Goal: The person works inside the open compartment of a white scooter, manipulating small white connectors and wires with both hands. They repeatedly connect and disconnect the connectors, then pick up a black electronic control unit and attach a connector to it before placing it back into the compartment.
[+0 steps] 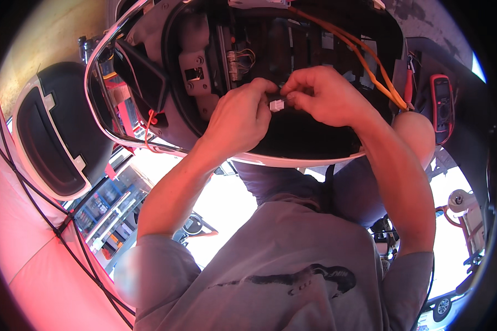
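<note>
Unfinished, I'd say: the shell [292, 162] lies open. The right hand [334, 96] seems to pinch the white plug [276, 105]; the left hand [237, 118] curls alongside, its grip unclear.

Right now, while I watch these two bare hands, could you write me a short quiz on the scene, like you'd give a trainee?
1. What small thing shows between the left hand and the right hand?
A) a hammer
B) a white connector
C) a drinking cup

2. True or false: the red-and-black handheld meter is to the right of the right hand.

3. Fill in the colour: the cables between the right hand and the meter are ____.

Key: 1. B; 2. True; 3. orange
</note>
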Action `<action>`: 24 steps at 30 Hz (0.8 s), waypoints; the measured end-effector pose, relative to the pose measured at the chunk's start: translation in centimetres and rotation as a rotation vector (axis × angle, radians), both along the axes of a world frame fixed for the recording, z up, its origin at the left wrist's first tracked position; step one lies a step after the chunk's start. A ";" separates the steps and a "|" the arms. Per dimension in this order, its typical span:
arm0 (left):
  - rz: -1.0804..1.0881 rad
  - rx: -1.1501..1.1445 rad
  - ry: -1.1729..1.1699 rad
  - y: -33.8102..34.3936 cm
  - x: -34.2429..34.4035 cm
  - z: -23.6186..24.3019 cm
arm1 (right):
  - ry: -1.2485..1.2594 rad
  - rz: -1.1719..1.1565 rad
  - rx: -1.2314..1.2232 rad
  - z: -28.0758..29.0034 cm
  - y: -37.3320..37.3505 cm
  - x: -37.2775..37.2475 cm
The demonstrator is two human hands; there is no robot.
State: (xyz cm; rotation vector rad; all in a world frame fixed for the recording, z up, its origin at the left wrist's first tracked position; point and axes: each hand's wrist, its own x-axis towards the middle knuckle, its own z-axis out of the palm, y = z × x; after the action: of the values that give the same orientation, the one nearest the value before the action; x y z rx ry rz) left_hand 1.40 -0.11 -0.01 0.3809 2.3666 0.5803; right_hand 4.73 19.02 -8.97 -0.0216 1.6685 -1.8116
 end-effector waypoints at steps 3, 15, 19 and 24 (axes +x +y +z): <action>0.009 -0.001 -0.046 0.1 0.1 0.3 | 0.011 -0.025 -0.055 -0.1 -0.2 0.2; -0.207 -0.056 -0.195 0.0 -1.0 1.4 | -0.137 0.137 -0.246 1.7 1.1 0.5; -0.338 -0.083 -0.103 -0.4 -0.8 1.0 | -0.072 0.115 -0.119 1.7 0.9 0.3; -0.041 -0.009 -0.103 -0.2 -0.5 0.5 | -0.051 -0.087 -0.069 1.8 0.3 0.4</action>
State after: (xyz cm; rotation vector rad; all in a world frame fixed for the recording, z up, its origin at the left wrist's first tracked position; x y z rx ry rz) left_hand 0.93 -0.30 0.45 0.3854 2.2567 0.5570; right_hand 5.13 19.34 -7.17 0.0677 1.5935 -1.9184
